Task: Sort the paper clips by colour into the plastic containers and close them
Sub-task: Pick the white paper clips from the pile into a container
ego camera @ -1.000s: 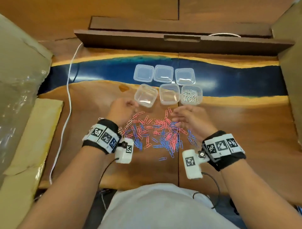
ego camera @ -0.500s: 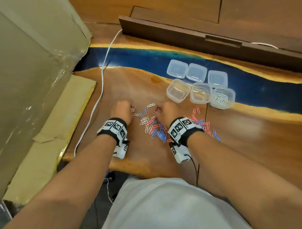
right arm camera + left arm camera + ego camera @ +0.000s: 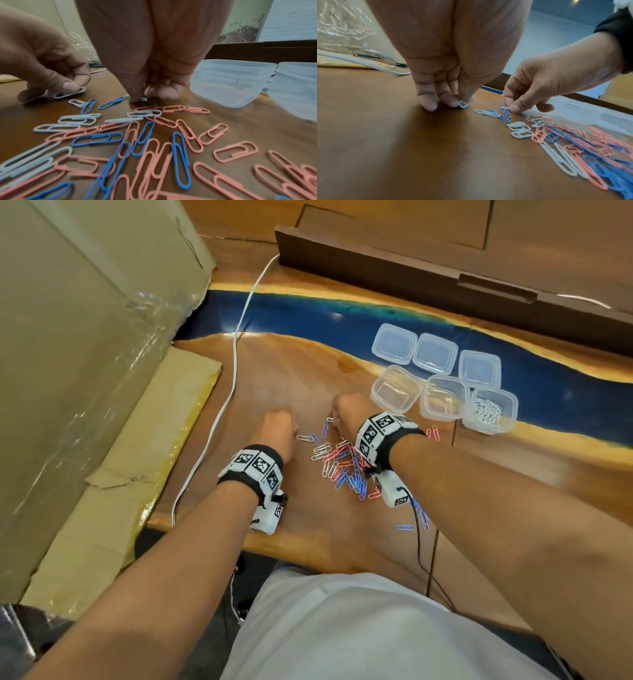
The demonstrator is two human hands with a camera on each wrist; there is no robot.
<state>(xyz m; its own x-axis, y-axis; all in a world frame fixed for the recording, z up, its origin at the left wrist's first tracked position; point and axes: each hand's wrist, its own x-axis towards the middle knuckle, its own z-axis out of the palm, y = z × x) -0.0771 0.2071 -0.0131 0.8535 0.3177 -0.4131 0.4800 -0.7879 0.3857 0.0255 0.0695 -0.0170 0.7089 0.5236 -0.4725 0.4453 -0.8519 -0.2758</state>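
Partly hidden white clip (image 3: 143,99) under right hand (image 3: 154,75)

Scattered pink, blue and white paper clips (image 3: 346,469): several lying hidden beneath the right hand (image 3: 350,414) and wrist. White clip (image 3: 143,99) under the thumb: mostly covered.

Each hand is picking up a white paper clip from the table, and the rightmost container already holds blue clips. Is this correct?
Not quite: in the head view the rightmost container holds white clips, not blue. The rest stands: the left hand and right hand each pinch a white clip.
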